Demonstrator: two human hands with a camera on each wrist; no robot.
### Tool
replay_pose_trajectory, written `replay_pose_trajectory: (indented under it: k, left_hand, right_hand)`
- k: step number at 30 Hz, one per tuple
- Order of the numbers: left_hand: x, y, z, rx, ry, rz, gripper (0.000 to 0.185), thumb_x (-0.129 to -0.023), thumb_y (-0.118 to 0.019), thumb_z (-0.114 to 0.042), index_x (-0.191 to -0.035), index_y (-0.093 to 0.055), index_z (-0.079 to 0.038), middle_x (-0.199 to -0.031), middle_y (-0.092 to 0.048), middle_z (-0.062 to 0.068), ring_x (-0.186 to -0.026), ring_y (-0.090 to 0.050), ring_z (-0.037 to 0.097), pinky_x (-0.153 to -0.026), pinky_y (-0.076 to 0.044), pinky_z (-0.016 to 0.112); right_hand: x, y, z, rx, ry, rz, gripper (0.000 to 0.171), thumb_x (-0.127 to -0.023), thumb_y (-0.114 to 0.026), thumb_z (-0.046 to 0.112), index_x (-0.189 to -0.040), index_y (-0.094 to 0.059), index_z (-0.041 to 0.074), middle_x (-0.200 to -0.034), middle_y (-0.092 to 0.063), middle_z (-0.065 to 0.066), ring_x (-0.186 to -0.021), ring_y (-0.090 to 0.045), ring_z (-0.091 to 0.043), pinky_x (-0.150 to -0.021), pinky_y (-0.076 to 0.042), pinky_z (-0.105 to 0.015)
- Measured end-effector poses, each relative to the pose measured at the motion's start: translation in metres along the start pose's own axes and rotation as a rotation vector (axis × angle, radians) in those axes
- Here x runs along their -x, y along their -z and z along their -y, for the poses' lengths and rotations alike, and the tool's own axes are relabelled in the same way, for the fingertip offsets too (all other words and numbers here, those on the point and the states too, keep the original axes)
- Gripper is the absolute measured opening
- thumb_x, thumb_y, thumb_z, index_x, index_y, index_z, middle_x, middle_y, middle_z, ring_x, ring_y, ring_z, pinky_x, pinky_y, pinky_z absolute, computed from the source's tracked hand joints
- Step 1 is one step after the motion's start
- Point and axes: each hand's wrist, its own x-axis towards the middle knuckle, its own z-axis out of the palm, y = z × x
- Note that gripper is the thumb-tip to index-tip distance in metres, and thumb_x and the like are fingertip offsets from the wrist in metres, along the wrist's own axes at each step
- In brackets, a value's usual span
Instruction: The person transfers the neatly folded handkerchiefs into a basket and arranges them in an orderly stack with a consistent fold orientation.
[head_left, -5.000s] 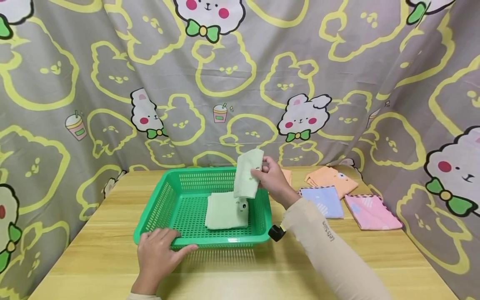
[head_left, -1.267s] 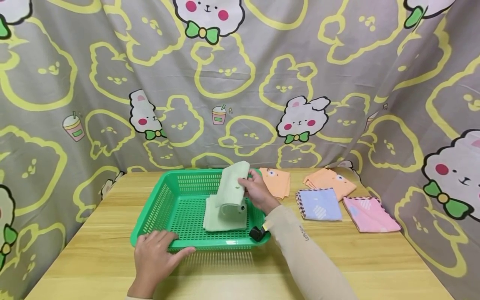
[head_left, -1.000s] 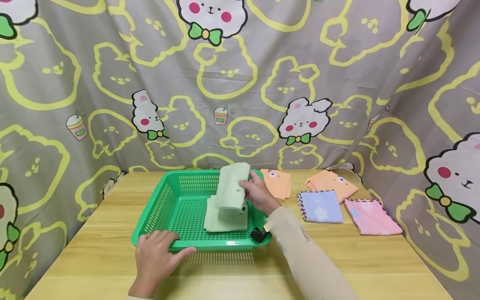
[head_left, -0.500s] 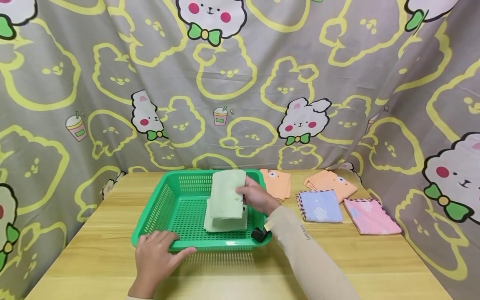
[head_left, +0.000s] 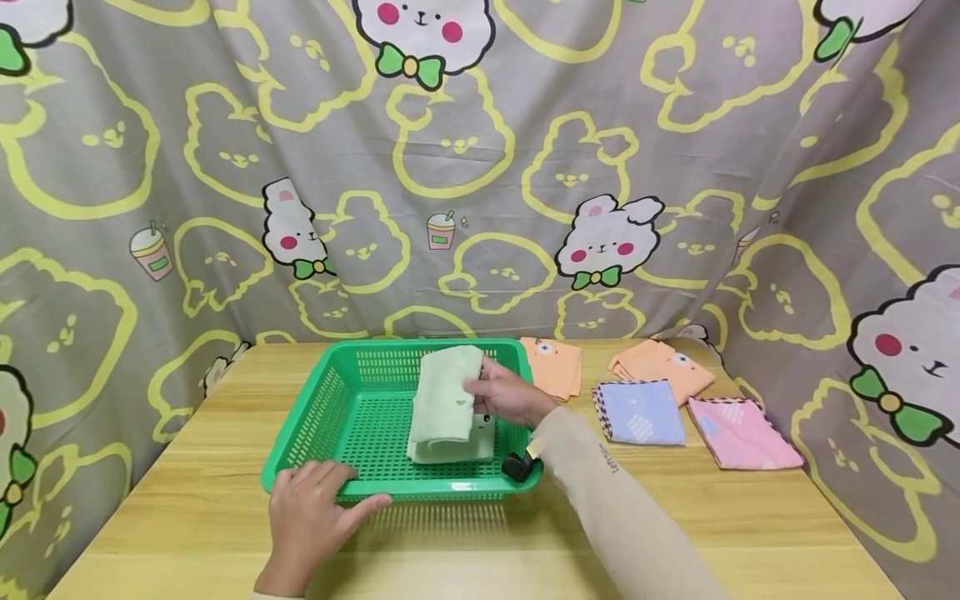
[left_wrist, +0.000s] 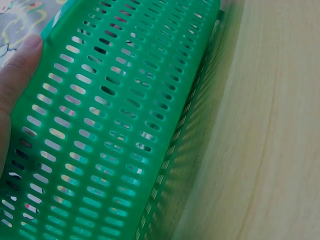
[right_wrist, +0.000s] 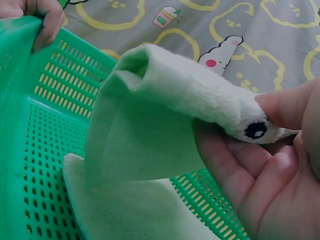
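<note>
My right hand [head_left: 512, 395] pinches a folded pale green towel [head_left: 442, 393] by its right edge, thumb on one face and fingers behind. In the right wrist view the towel [right_wrist: 190, 90] sags open below its fold, and an embroidered black eye sits near my thumb. It hangs over another folded pale green towel [right_wrist: 135, 210] lying in the green plastic basket [head_left: 405, 487]. My left hand [head_left: 311, 512] grips the basket's front rim near the left corner, fingers over the rim. In the left wrist view its thumb [left_wrist: 20, 65] rests on the basket's outer wall.
Right of the basket lie folded towels on the wooden table [head_left: 570, 533]: an orange one [head_left: 557, 367], more orange cloth [head_left: 667, 367] farther right, a blue one [head_left: 641, 412] and a pink one [head_left: 746, 437]. A patterned curtain [head_left: 480, 167] stands behind the table.
Over the last seconds my right hand has moved left and down with the held towel, from above the basket's right edge to over the lying towel. My left hand has stayed on the rim.
</note>
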Motion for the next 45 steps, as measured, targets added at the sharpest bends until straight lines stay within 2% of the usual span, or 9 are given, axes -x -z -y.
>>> replay_pose_trajectory:
  k: [7, 12, 16, 19, 23, 27, 34, 39, 45]
  left_hand:
    - [0.000, 0.000, 0.000, -0.004, 0.003, -0.005, 0.066, -0.071, -0.056, -0.081, -0.070, -0.064, -0.015, -0.071, -0.067, 0.000, -0.066, -0.062, 0.024, -0.061, -0.034, 0.040]
    - [0.000, 0.001, -0.001, -0.003, 0.008, 0.004, 0.066, -0.072, -0.056, -0.081, -0.071, -0.064, -0.015, -0.072, -0.067, 0.000, -0.067, -0.062, 0.024, -0.062, -0.034, 0.040]
    - [0.000, 0.001, -0.001, -0.003, 0.008, 0.012, 0.061, -0.067, -0.064, -0.076, -0.071, -0.064, -0.015, -0.072, -0.067, 0.000, -0.067, -0.062, 0.024, -0.062, -0.034, 0.040]
    - [0.000, 0.001, -0.001, -0.002, 0.005, 0.009, 0.061, -0.066, -0.065, -0.076, -0.071, -0.064, -0.015, -0.072, -0.067, 0.000, -0.067, -0.062, 0.024, -0.062, -0.034, 0.040]
    - [0.000, 0.001, -0.001, 0.000, 0.003, -0.004, 0.067, -0.073, -0.055, -0.081, -0.071, -0.064, -0.015, -0.072, -0.067, 0.000, -0.066, -0.062, 0.024, -0.062, -0.033, 0.040]
    - [0.000, 0.000, -0.001, 0.009, -0.003, -0.015, 0.066, -0.073, -0.055, -0.081, -0.071, -0.064, -0.015, -0.072, -0.067, 0.000, -0.066, -0.062, 0.023, -0.061, -0.033, 0.040]
    - [0.001, -0.001, 0.001, -0.003, 0.011, 0.003, 0.066, -0.072, -0.055, -0.081, -0.071, -0.064, -0.016, -0.072, -0.067, 0.000, -0.067, -0.062, 0.023, -0.062, -0.034, 0.040]
    - [0.000, 0.000, 0.000, -0.006, 0.011, 0.009, 0.065, -0.071, -0.058, -0.080, -0.072, -0.064, -0.015, -0.073, -0.067, 0.000, -0.067, -0.062, 0.023, -0.062, -0.034, 0.040]
    - [-0.001, 0.002, -0.001, -0.018, 0.018, 0.017, 0.068, -0.073, -0.053, -0.082, -0.072, -0.066, -0.015, -0.075, -0.069, 0.001, -0.069, -0.063, 0.023, -0.063, -0.035, 0.041]
  right_hand:
    - [-0.001, 0.000, 0.001, 0.038, -0.040, 0.038, 0.035, -0.106, -0.034, 0.008, -0.140, -0.027, 0.003, -0.109, -0.063, -0.007, -0.093, -0.066, -0.018, -0.080, -0.051, -0.036]
    - [-0.001, -0.001, 0.002, 0.084, -0.095, 0.039, 0.042, -0.105, -0.035, 0.007, -0.146, -0.025, 0.007, -0.113, -0.061, -0.007, -0.095, -0.064, -0.019, -0.079, -0.050, -0.037]
    - [-0.001, -0.001, 0.002, 0.083, -0.137, 0.055, 0.046, -0.104, -0.037, 0.006, -0.148, -0.025, 0.008, -0.113, -0.060, -0.006, -0.096, -0.063, -0.019, -0.080, -0.050, -0.037]
    - [0.000, 0.000, 0.002, 0.067, -0.148, 0.090, 0.045, -0.103, -0.038, 0.005, -0.146, -0.029, 0.004, -0.111, -0.062, -0.005, -0.096, -0.063, -0.018, -0.081, -0.050, -0.037]
    - [0.002, 0.002, 0.003, 0.067, -0.162, 0.141, 0.044, -0.101, -0.041, 0.005, -0.144, -0.032, 0.001, -0.111, -0.063, -0.004, -0.098, -0.064, -0.018, -0.083, -0.050, -0.038]
    - [0.002, 0.001, 0.005, 0.085, -0.196, 0.162, 0.049, -0.100, -0.043, 0.004, -0.146, -0.029, 0.003, -0.116, -0.060, -0.005, -0.100, -0.063, -0.019, -0.083, -0.050, -0.038]
    - [-0.003, -0.001, 0.003, 0.116, -0.242, 0.101, 0.048, -0.101, -0.042, 0.001, -0.147, -0.028, 0.008, -0.125, -0.055, -0.014, -0.103, -0.062, -0.024, -0.084, -0.051, -0.041]
    - [-0.006, -0.001, 0.002, 0.124, -0.242, 0.018, 0.040, -0.103, -0.038, 0.000, -0.141, -0.029, 0.006, -0.121, -0.053, -0.018, -0.100, -0.063, -0.026, -0.083, -0.052, -0.044]
    - [-0.008, -0.003, -0.001, 0.157, -0.237, -0.088, 0.026, -0.103, -0.040, 0.003, -0.128, -0.032, 0.004, -0.114, -0.051, -0.021, -0.096, -0.064, -0.027, -0.078, -0.054, -0.045]
